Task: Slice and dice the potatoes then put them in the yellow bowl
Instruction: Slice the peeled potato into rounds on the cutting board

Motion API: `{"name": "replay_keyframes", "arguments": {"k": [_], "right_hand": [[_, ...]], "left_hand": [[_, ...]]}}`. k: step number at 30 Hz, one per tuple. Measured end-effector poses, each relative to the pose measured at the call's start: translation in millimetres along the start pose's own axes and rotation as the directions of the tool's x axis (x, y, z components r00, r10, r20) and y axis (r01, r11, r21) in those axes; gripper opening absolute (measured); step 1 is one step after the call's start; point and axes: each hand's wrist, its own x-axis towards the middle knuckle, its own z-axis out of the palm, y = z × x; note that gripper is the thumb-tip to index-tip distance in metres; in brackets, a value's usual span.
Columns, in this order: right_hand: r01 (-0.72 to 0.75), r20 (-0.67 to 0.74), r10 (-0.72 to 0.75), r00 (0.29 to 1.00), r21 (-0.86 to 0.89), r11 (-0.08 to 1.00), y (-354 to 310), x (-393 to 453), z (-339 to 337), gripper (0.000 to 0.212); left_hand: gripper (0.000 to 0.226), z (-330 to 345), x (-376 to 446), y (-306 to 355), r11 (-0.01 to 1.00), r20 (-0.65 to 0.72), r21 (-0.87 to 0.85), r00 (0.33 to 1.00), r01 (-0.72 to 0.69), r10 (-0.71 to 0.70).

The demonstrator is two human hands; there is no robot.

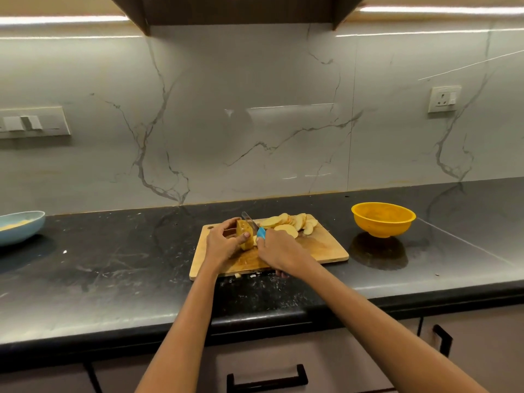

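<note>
On the dark surface point(113, 265), a blue dish point(19, 226) sits far left of the cutting board point(320, 248). On the board, the left hand point(224, 242) grips the uncut potato point(246, 232); the right hand point(279, 248) is closed around the knife point(253, 224), its blade against the potato. Slices point(289, 222) lie at the board's far edge. The yellow bowl point(383, 219) stands right of the board.

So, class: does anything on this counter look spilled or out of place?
Yes: a few pale potato scraps lie on the black counter, just off the cutting board's near edge. Nothing else stands out.
</note>
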Motion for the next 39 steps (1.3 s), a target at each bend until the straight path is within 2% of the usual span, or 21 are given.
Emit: {"name": "replay_keyframes", "arguments": {"k": [5, 9, 16, 21, 25, 28, 31, 35, 39], "right_hand": [[-0.021, -0.037, 0.02, 0.999, -0.015, 1.0, -2.6, 7.2, 10.4, 0.029], [-0.027, 0.002, 0.027, 1.0, -0.019, 0.999, -6.4, 24.3, 13.4, 0.034], [-0.029, 0.086, 0.037, 0.996, -0.086, 0.996, 10.2, 10.7, 20.1, 0.029], [-0.082, 0.247, 0.104, 0.963, -0.1, 0.992, -2.2, 23.5, 10.4, 0.029], [-0.158, 0.356, 0.195, 0.914, -0.129, 0.979, -0.6, 8.3, 0.9, 0.029], [-0.154, 0.329, 0.207, 0.921, -0.179, 0.972, 10.7, -9.1, -0.1, 0.031], [-0.097, 0.27, 0.143, 0.952, -0.177, 0.979, 17.7, -20.5, -7.8, 0.036], [-0.049, 0.076, 0.056, 0.996, -0.088, 0.995, 10.0, -21.2, -25.3, 0.035], [-0.034, 0.049, 0.035, 0.998, -0.017, 0.999, -3.9, -14.1, -20.9, 0.037]], "left_hand": [[0.06, 3.9, -1.6, 1.4, 1.0, -0.011, -0.001, 1.0, -0.005, 0.005], [0.057, 4.8, -2.2, 0.3, 0.999, -0.017, 0.027, 0.999, -0.031, 0.031], [0.056, 4.5, -2.4, 2.4, 0.996, -0.033, 0.072, 0.997, -0.06, 0.063], [0.056, 3.9, -5.9, 5.0, 0.99, -0.017, 0.096, 0.994, -0.103, 0.105], [0.055, 1.0, -5.4, 6.6, 0.993, -0.062, 0.105, 0.996, -0.059, 0.066], [0.054, -0.7, -6.2, 6.9, 0.996, -0.073, 0.083, 0.997, -0.029, 0.035], [0.053, -1.3, -6.9, 8.8, 0.998, -0.083, 0.056, 0.996, -0.016, 0.021], [0.053, -1.8, -8.7, 9.6, 1.0, -0.049, -0.006, 0.999, -0.012, 0.012], [0.054, -2.3, -13.9, 12.7, 0.999, -0.038, -0.052, 0.999, -0.009, 0.007]]}}
